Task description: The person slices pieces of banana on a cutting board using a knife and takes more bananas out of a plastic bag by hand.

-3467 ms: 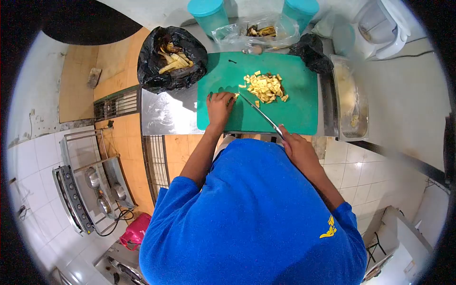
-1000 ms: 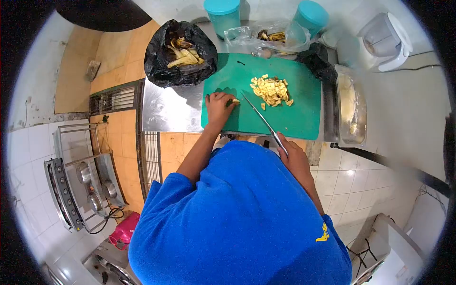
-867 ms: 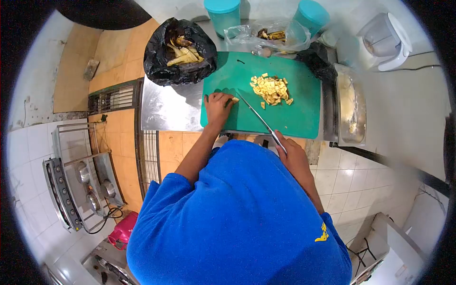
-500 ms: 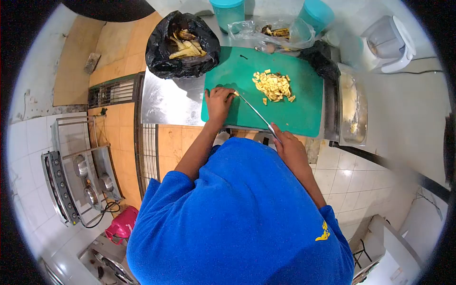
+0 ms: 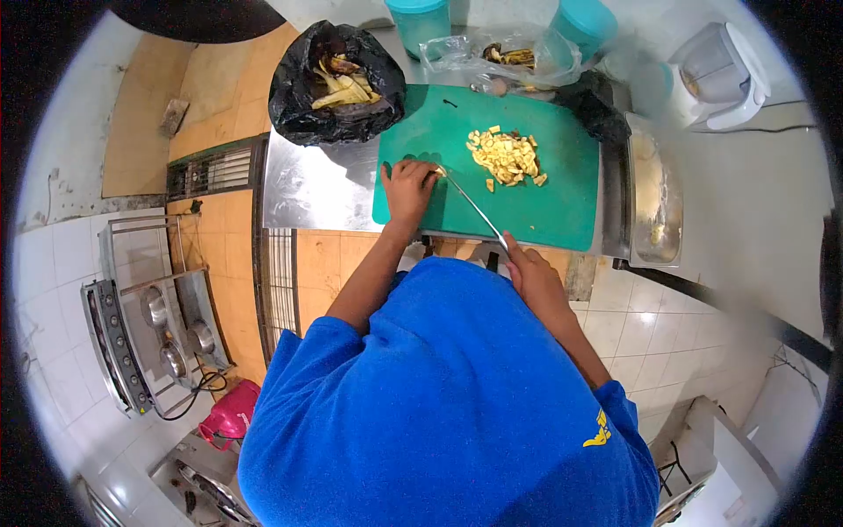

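Note:
On a green cutting board [image 5: 549,215], my left hand [image 5: 409,191] is closed with its fingertips pressed on a small piece of banana [image 5: 440,171], mostly hidden under the fingers. My right hand [image 5: 536,279], at the board's near edge, is wrapped around the handle of a knife [image 5: 475,205]. The blade slants up to the left, its tip touching or right beside the banana piece; I cannot tell which. A heap of chopped banana [image 5: 507,156] lies to the right of the blade, a few pieces loose around it.
A black plastic bag [image 5: 294,105] with peels [image 5: 347,90] stands at the board's left. Behind are a clear bag [image 5: 553,66] holding darker bananas and two turquoise-lidded containers [image 5: 420,26]. A metal tray [image 5: 657,198] lies right of the board, below a blender-like appliance [image 5: 716,79].
The knife and my right hand have shifted very slightly up and left. My left hand keeps its place on the banana piece, and the whole view has drifted a little.

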`<state>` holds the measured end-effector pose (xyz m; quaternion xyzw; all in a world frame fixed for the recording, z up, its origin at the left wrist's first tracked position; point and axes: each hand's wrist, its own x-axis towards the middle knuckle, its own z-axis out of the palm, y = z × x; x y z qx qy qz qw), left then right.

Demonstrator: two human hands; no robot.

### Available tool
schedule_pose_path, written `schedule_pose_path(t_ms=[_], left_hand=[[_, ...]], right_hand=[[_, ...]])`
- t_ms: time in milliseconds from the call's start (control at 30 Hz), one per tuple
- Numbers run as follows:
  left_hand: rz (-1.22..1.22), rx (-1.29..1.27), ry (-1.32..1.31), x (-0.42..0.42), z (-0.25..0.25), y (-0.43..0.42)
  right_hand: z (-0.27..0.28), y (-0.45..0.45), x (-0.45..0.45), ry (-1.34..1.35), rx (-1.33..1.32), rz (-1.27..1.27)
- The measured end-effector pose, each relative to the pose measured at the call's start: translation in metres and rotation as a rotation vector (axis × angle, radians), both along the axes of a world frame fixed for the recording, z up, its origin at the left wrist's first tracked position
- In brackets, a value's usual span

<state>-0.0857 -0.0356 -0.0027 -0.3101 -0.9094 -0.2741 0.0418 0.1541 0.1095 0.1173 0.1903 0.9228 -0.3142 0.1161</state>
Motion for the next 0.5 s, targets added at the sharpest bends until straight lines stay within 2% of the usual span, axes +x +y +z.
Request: schedule_pose_path(t_ms=[67,167,500], left_hand=[[-0.004,-0.011,0.002,0.0,-0.001,-0.002],[-0.004,0.015,0.029,0.0,-0.005,-0.002],[0.022,0.015,0.067,0.002,-0.007,-0.007]], right_hand=[[0.015,0.004,0.006,-0.114,-0.013,0.03],[0.018,0.002,0.018,-0.149,-0.011,0.017],[0.012,-0.003,0.005,-0.006,0.011,-0.006]])
